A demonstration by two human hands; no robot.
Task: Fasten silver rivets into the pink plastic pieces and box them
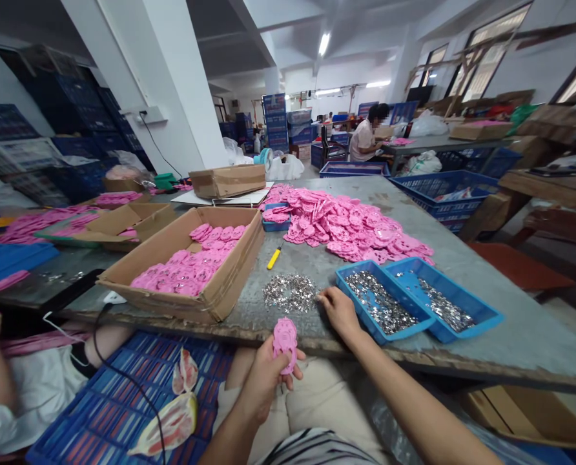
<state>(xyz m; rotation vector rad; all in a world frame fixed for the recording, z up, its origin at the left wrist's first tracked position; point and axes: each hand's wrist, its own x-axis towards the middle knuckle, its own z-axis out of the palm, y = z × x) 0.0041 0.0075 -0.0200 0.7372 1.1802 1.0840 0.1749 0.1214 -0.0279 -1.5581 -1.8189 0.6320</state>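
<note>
Currently gripping a pink piece [285, 336] between thumb and fingers [298, 372] of the left hand [261, 380], just before the near edge of the counter [312, 258]. Holding the right hand [340, 312] at the edge of a loose pile of silver metal parts [290, 292], with fingertips [323, 296] close together; cannot tell about any part pinched there. Farther out, can see two blue trays [363, 318] rightward, a yellow-handled tool [274, 258], a cardboard box [239, 274] leftward, and a pink heap [350, 226] behind.

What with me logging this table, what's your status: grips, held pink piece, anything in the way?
Left grip holding pink piece by the table edge. Right grip beside metal parts, pinch unclear. Blue tray close by; nothing apparently blocking.
</note>
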